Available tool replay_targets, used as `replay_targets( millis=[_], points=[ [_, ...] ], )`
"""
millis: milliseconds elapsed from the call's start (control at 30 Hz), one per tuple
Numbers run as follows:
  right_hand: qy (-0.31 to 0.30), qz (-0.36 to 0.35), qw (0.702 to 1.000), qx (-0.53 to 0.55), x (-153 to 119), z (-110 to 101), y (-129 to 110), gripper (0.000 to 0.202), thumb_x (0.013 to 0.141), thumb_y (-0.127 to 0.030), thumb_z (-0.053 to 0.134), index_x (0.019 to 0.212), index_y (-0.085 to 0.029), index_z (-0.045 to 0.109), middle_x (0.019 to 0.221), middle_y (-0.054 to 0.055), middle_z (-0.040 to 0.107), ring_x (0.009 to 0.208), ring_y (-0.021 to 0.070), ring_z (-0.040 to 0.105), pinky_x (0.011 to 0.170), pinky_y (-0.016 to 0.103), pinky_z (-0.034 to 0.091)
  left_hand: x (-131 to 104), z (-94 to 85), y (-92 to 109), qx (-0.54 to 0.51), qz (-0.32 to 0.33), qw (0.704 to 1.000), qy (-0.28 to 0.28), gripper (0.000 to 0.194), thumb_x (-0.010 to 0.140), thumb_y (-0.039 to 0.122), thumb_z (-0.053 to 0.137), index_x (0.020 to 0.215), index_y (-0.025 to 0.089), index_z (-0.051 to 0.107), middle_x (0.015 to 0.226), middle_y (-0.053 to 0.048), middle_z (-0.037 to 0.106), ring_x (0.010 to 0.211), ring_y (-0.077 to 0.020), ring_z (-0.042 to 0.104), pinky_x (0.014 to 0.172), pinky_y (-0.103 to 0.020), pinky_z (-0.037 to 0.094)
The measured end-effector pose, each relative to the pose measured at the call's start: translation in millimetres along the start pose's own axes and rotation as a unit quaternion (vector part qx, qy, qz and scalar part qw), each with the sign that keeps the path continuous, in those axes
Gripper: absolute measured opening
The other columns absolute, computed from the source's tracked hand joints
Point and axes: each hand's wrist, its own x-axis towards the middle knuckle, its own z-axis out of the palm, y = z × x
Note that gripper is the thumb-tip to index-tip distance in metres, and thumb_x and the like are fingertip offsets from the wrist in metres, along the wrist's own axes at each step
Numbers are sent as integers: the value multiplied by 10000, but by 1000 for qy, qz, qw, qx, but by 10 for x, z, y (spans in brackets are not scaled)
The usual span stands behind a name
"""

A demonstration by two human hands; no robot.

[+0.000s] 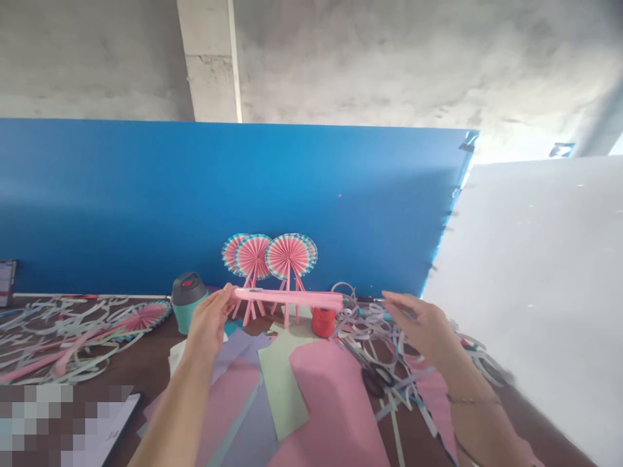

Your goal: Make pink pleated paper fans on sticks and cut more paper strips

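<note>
A long, flat pink paper strip (292, 298) extends sideways above the table, its left end pinched in my left hand (214, 314). Off to the right of the strip's free end, my right hand (421, 321) is raised with its fingers apart and nothing in them. Behind the strip stand pink pleated paper fans with blue edges, one of them in front (289, 256) and another to its left (253, 256), on pink paper legs. A red container (323, 322) is just under the strip's right end. Pink sheets (331, 389) and a pale green sheet (282, 383) lie below.
Black-handled scissors (377, 378) lie among tangled paper strips (384, 331) at right. More strips and a pleated fan (146, 318) cover the left side. A teal container with a grey lid (189, 301) stands near my left hand. A blue partition (146, 194) rises behind.
</note>
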Motion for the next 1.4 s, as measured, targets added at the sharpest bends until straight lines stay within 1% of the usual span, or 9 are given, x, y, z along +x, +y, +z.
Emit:
replay_targets(
  millis=[233,400,600,700,800,967,1067,1167,1400],
  points=[
    [75,-239,964,-85,-183,399,-546,323,860,-236,486,1160,-201,599,1144,100,642,1088,256,565,981,485,399,-190,245,-285,28,-116,993,11,347,580,458,770,701,148,673,632,-38,699,646,-175,657,613,-263,472],
    [22,-241,964,-112,-300,638,-707,350,861,-166,476,1201,-189,553,1177,84,634,1132,237,541,1087,496,238,-414,423,-393,-14,-201,979,-42,253,686,431,712,713,193,630,629,-17,704,644,-167,653,574,-257,456],
    [40,-198,972,-117,-253,652,-556,258,899,-147,412,929,-209,660,819,26,706,791,163,643,962,395,316,-510,487,-429,30,-254,955,-150,371,850,513,443,826,182,607,816,-94,737,731,-190,669,560,-260,460],
    [68,-179,974,-117,-199,570,-473,255,897,-171,421,957,-211,665,861,33,721,793,163,651,903,365,321,-481,444,-456,59,-177,975,-118,348,859,454,406,1006,183,568,1038,-129,689,905,-218,658,653,-306,506],
    [77,-174,973,-131,-151,478,-409,254,904,-201,420,946,-219,670,878,38,724,809,173,648,905,369,304,-464,398,-439,147,46,988,-5,440,805,325,515,1221,195,451,1284,-139,533,1136,-235,549,845,-353,489],
    [52,-203,966,-150,-103,347,-337,265,912,-177,414,965,-225,670,842,26,707,794,168,632,964,398,259,-443,350,-320,426,440,790,-33,585,826,183,505,1382,227,330,1457,-114,355,1378,-271,237,1100,-471,234],
    [26,-226,963,-146,-93,289,-327,282,900,-145,422,999,-242,669,838,13,689,806,163,620,979,404,248,-417,331,-318,523,476,700,-100,611,845,225,523,1411,246,294,1474,-93,350,1392,-278,205,1116,-492,183],
    [21,-241,960,-137,-93,259,-346,280,889,-144,445,1012,-255,670,827,0,678,791,154,610,998,412,235,-394,314,-371,564,472,664,-135,635,842,287,550,1417,239,285,1433,-90,420,1373,-284,260,1118,-500,155],
    [69,-254,957,-124,-100,261,-397,298,885,-146,459,1045,-277,674,822,-3,680,767,144,611,1034,432,208,-392,298,-388,581,417,691,-107,587,811,425,592,1317,175,427,1028,-116,685,984,-287,603,950,-458,365]
  ],
)
